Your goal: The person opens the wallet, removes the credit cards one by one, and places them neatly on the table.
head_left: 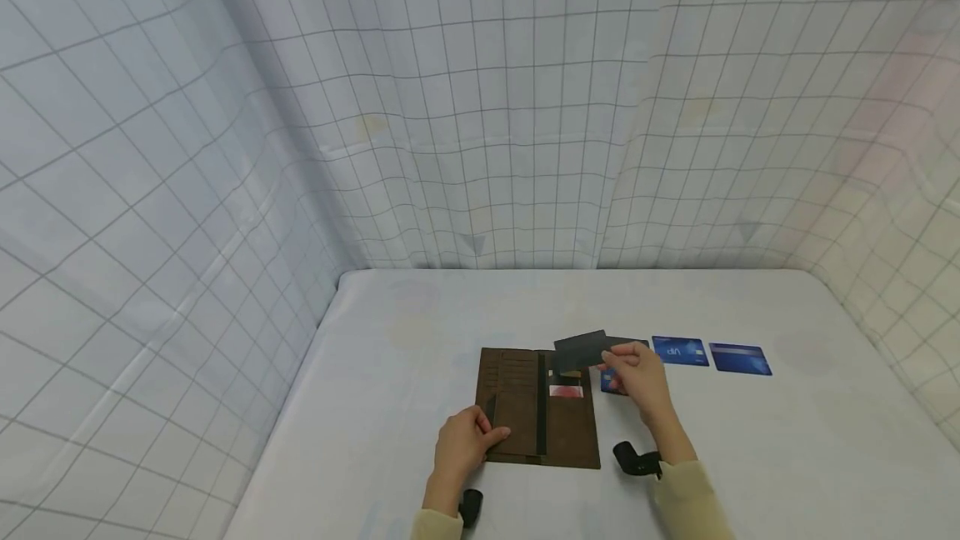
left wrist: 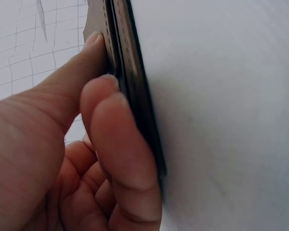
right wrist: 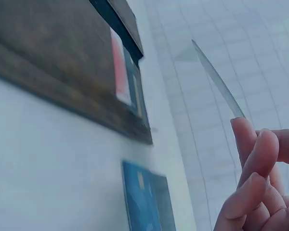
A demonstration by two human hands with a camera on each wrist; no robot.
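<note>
A brown bifold wallet (head_left: 517,415) lies open on the table, a dark strip running down its fold. My left hand (head_left: 462,444) holds its near left edge; in the left wrist view the thumb (left wrist: 91,48) lies on the leather and curled fingers (left wrist: 123,139) are against the side. Above the wallet's far right corner, my right hand (head_left: 636,373) pinches a dark grey card (head_left: 579,351) by its right end. The right wrist view shows this card (right wrist: 219,82) nearly edge-on. A red-and-white card (head_left: 566,392) and others peek from the wallet's right-hand pocket.
Right of the wallet, a blue card (head_left: 611,382) and another dark card (head_left: 628,342) lie partly behind my right hand. Two more blue cards, one with a chip (head_left: 680,351) and one with a stripe (head_left: 740,359), lie farther right. Gridded white curtains (head_left: 480,107) surround the table.
</note>
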